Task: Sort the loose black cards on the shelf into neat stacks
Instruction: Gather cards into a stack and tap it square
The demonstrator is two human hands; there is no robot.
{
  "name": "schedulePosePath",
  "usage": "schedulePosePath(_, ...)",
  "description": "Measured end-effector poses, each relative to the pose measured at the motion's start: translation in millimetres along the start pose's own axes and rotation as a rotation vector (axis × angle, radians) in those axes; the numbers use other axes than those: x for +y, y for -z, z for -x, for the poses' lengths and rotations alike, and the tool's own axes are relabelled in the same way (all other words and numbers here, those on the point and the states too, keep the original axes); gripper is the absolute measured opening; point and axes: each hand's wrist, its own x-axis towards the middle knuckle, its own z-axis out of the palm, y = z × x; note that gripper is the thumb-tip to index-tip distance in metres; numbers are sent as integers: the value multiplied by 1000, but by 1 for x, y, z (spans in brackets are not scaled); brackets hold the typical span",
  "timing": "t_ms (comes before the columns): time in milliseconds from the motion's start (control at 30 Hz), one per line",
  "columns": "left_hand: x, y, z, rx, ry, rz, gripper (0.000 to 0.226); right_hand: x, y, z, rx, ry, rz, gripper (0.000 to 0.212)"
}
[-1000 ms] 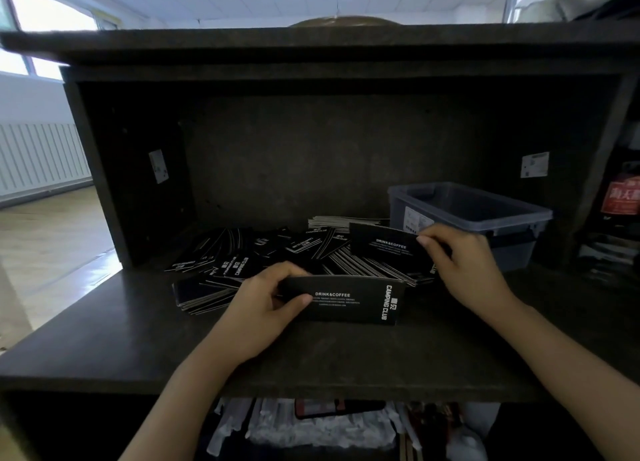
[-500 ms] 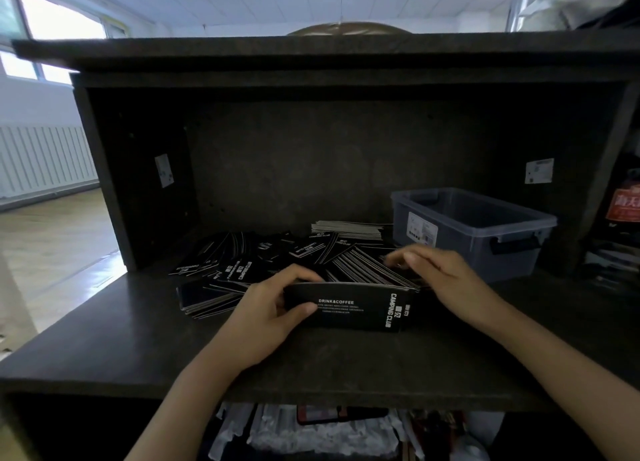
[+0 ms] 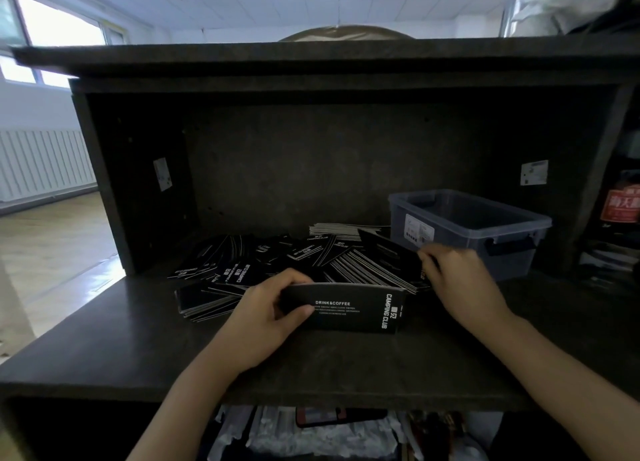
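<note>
My left hand [image 3: 263, 318] grips an upright stack of black cards [image 3: 353, 310] printed "DRINK&COFFEE" and "CAMPING CLUB", standing on its edge near the front of the dark shelf [image 3: 104, 353]. Behind it lies a loose pile of black cards [image 3: 263, 263], fanned and overlapping. My right hand [image 3: 460, 280] pinches one black card [image 3: 388, 252] by its right end, tilted up above the pile. A flat stack of cards [image 3: 339, 230] lies at the back.
A grey plastic bin [image 3: 485, 232] stands at the right of the shelf, close behind my right hand. Shelf walls close in left, back and above. Bags and clutter [image 3: 311, 433] sit below the shelf. Bottles stand to the far right.
My right hand went down onto the pile half a second ago and now lifts a single card from it. My left hand has kept holding the upright stack in place.
</note>
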Motion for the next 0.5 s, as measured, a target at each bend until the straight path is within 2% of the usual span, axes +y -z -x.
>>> schedulePosePath(67,0,0,0,2,4,1,23,0,3,-1,112,35,-46,17)
schedulePosePath(133,-1,0,0,21,34,13,26,-4,7,-1,121,61,-182,18)
schedulePosePath(200,0,-1,0,49,96,56,36,-10,11,0,-5,87,-360,18)
schedulePosePath(300,0,-2,0,58,146,128,59,-18,15,3,-334,82,-605,21)
schedulePosePath(333,0,-2,0,48,135,125,61,-19,16,4,-425,69,-670,23)
schedulePosePath(400,2,-1,1,25,83,74,50,-19,17,5,-521,24,-769,31)
schedulePosePath(433,3,0,1,20,52,51,43,-19,16,5,-514,-4,-790,34)
schedulePosePath(500,4,0,1,17,21,34,34,-14,13,2,-379,-31,-649,31)
